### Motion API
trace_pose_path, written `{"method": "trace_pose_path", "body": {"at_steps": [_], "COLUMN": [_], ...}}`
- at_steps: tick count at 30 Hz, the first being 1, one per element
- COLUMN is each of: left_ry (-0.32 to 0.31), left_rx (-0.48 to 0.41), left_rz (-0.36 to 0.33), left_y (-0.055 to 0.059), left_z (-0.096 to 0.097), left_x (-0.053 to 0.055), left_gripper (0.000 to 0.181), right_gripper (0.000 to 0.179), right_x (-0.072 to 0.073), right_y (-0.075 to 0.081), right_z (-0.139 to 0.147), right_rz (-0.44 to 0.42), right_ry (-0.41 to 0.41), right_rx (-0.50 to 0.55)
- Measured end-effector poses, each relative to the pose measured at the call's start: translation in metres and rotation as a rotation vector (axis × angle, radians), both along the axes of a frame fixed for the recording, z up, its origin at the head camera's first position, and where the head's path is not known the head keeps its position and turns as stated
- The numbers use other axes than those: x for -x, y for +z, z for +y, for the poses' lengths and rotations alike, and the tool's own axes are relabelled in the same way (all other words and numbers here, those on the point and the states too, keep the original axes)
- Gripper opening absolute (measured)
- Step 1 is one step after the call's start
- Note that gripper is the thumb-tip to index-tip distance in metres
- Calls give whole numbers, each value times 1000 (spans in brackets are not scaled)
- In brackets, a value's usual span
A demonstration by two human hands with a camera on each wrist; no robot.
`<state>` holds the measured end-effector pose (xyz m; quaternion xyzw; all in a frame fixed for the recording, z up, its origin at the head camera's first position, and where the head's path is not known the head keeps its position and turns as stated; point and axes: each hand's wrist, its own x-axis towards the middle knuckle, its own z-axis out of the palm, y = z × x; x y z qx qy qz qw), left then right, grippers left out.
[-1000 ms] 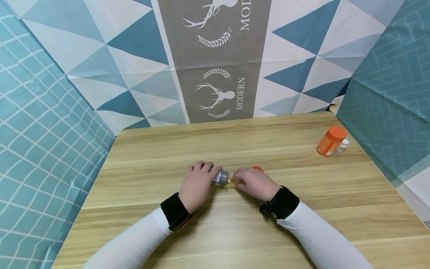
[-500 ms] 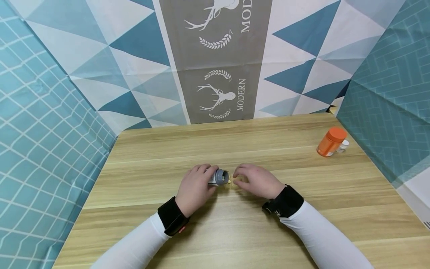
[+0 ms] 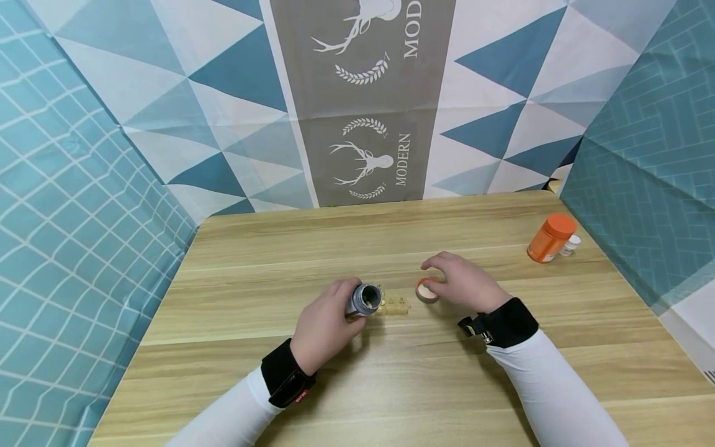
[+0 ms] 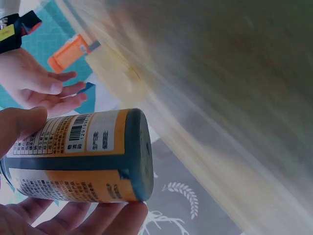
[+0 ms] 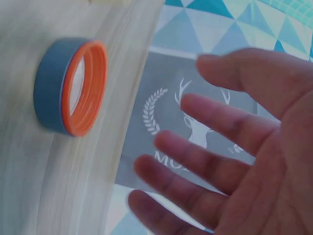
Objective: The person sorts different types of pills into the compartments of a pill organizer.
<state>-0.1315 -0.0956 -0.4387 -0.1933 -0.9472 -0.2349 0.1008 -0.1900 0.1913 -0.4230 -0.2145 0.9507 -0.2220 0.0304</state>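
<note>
Head view: The left hand (image 3: 328,323) is clamped round the body of the uncapped bottle (image 3: 364,300). This grip probably serves to keep the mouth unobstructed; the bottle is tilted, mouth toward the camera. Between the hands, on the surface (image 3: 391,379), lies a clear yellowish case (image 3: 396,307), presumably put there to be within reach of both. The cap (image 3: 426,293) lies inner side up beside the right hand (image 3: 466,282), which holds nothing. Beyond the right hand, well apart, stand an orange jar (image 3: 552,239) and a small white bottle (image 3: 571,246).

Compared with half a second earlier, the right hand has moved away from the case, exposing the cap and more of the case; the bottle's mouth now faces the camera more.

Left wrist view: Thumb and fingers lie on opposite sides of the labelled body, judged a secure hold.

Right wrist view: Fingers are spread and relaxed, apart from the cap; contents of the case cannot be confirmed.
</note>
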Motion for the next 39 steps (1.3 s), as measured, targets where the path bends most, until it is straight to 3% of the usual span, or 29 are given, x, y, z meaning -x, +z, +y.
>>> {"method": "trace_pose_path", "body": {"at_steps": [7, 14, 23, 27, 33, 39], "left_ry": [-14, -68, -107, -117, -128, -136], "left_rx": [-117, -212, -228, -230, -216, -210], "left_rz": [-141, -254, -351, -385, -375, -390], "left_y": [4, -1, -10, -8, -6, -5], "left_z": [7, 16, 27, 30, 31, 31], "left_x": [-9, -12, -8, -3, 0, -1], "left_gripper": [66, 64, 60, 62, 64, 65], "right_gripper": [45, 44, 39, 37, 35, 46], "right_x": [1, 0, 3, 4, 6, 0], "right_y": [-9, -17, -28, -31, -31, -20], "right_z": [-4, -9, -12, -12, -13, -20], "right_rz": [-37, -15, 0, 3, 43, 105], "right_ry": [70, 105, 100, 87, 100, 88], "right_rx": [-94, -83, -124, -125, -92, 62]}}
